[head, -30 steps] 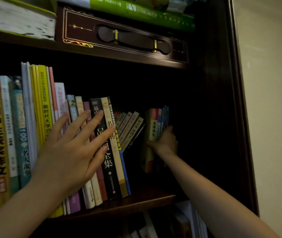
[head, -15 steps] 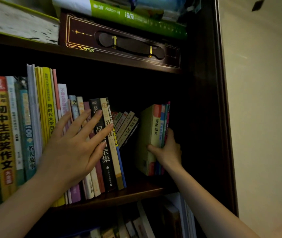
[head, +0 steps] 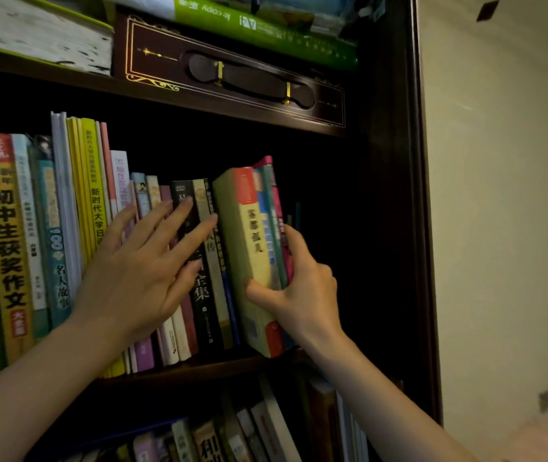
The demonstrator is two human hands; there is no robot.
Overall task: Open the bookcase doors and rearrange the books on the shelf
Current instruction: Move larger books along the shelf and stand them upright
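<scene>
a: what's the setting?
b: a dark wooden bookcase (head: 389, 195) beside a pale wall (head: 506, 195), its middle shelf (head: 199, 370) packed with upright books.
a: and the left hand (head: 139, 278)?
b: flat, fingers spread, pressing the spines of the row of books (head: 76, 235).
a: the right hand (head: 302, 288)?
b: its grip pinches a small bundle of books (head: 252, 248), thumb on the front cover, tilted against the row's right end.

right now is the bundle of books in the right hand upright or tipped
Tipped: the bundle leans top-left against the black book, its base angled out right.
</scene>
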